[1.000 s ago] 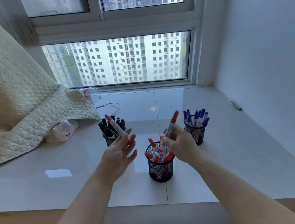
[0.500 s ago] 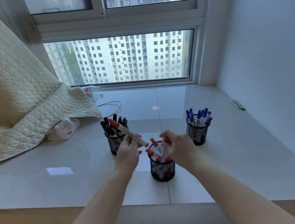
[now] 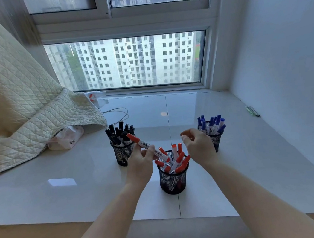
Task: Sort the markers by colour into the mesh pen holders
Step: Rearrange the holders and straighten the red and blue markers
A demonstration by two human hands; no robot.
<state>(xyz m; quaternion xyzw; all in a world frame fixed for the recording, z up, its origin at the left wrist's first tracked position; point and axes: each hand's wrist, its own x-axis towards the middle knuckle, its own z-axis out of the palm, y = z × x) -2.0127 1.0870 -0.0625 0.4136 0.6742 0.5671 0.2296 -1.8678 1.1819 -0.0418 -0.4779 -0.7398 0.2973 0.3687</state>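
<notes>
white sill [image 3: 81, 186]: quilt [image 3: 14, 107], tissue pack [image 3: 66, 139] left of holders [image 3: 173, 177].

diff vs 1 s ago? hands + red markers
The right hand put its red marker into the middle holder, let go and lifted away empty, fingers loosely curled. The left hand closed round its red marker and brought it down toward the same holder. The black holder and blue holder kept their places.

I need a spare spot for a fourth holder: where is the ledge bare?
Bare tile: left of the black-marker mesh holder, before the quilted blanket, and right of the blue-marker mesh holder. Crowded around the red-marker mesh holder.
</notes>
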